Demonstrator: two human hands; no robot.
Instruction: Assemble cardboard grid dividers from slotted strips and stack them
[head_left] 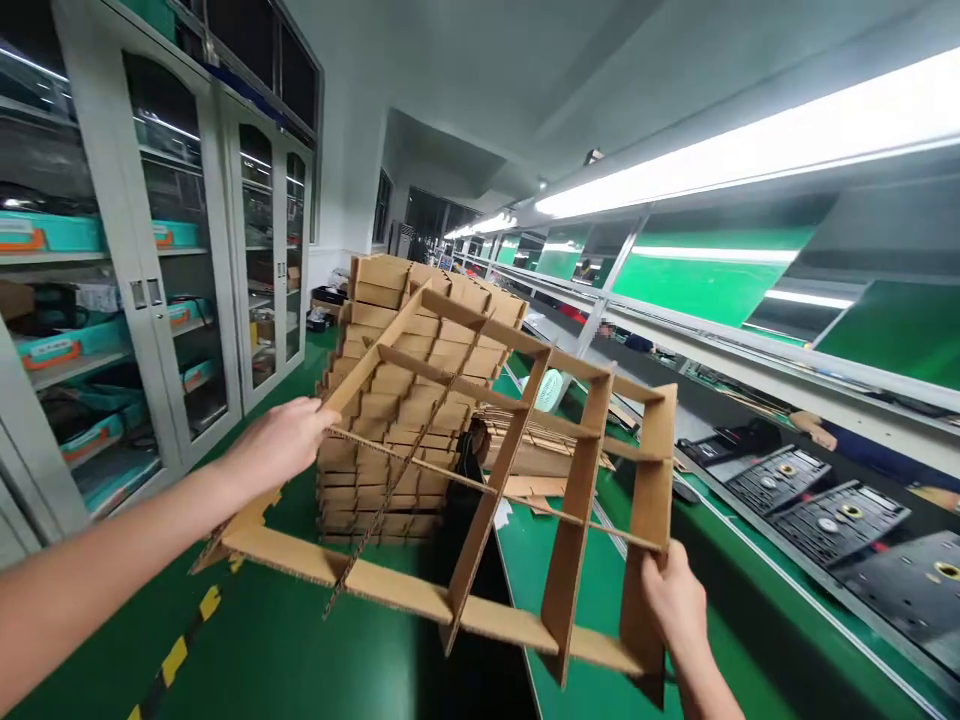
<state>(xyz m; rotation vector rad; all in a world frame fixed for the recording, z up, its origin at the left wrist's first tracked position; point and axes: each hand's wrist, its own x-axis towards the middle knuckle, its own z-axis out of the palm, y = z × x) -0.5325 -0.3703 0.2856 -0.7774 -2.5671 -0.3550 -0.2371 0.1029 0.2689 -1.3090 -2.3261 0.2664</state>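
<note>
The cardboard grid is held tilted, in view across the left edge of the table. Fingers of the left hand and right hand are closed on opposite outer strips. Expect light weight and little slip; joints may flex, so grip near crossings.

One left hand, one right hand, one cardboard grid, one stack of grids, four glass cabinet doors
</note>
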